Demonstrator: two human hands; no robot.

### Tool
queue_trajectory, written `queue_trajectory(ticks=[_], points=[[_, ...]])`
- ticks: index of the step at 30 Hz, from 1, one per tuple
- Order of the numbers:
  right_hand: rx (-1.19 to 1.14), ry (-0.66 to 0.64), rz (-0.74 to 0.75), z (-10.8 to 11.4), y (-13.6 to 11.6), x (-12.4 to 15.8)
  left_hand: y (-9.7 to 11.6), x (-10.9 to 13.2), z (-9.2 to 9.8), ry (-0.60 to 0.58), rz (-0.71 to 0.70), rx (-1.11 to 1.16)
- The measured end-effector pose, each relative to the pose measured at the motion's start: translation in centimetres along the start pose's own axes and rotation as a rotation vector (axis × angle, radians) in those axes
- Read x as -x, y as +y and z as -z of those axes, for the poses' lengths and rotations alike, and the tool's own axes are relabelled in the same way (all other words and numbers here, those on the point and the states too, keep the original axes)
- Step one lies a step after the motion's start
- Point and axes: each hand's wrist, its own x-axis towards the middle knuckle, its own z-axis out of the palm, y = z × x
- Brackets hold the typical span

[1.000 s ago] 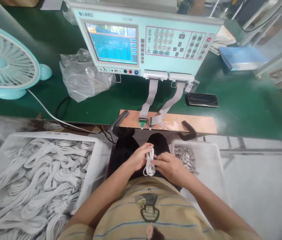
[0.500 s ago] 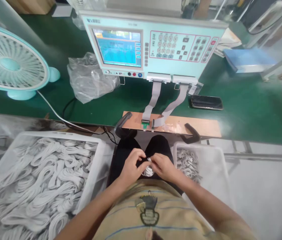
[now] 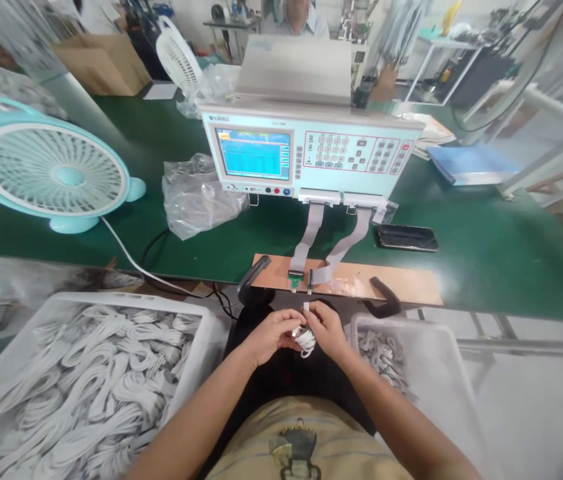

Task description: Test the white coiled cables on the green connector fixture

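Note:
Over my lap, my left hand (image 3: 272, 333) and my right hand (image 3: 326, 328) both grip one coiled white cable (image 3: 305, 341). The right fingers pinch a small white connector end upward, just below the wooden fixture board (image 3: 401, 281) at the bench edge. The left fingers close round the coil and its other end. Two grey ribbon cables (image 3: 306, 240) run from the board up to the pale green test machine (image 3: 311, 150) with a lit blue screen.
A white bin (image 3: 196, 333) full of coiled white cables stands at my left, and a smaller white bin (image 3: 436, 373) with several cables at my right. On the green bench lie a turquoise fan (image 3: 51, 173), a crumpled plastic bag (image 3: 196, 197), a black phone (image 3: 406, 237) and a blue folder (image 3: 471, 163). A person sits behind the machine.
Both hands have lifted the cable coil up and forward toward the fixture board, and the right fingers now hold a connector end upright. The camera has tilted up, showing more of the room.

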Motion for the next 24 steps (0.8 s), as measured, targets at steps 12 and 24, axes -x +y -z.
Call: queue_trajectory(ticks=[12,24], points=[[-0.211,0.06,-0.196,0.5,0.6,-1.2,-2.0,-0.8,1.0,0.013,-0.063,0.364],[-0.699,0.111,-0.489,-0.6,-0.6,-2.0,0.9,-1.4,0.1,0.31,-0.54,-0.415]])
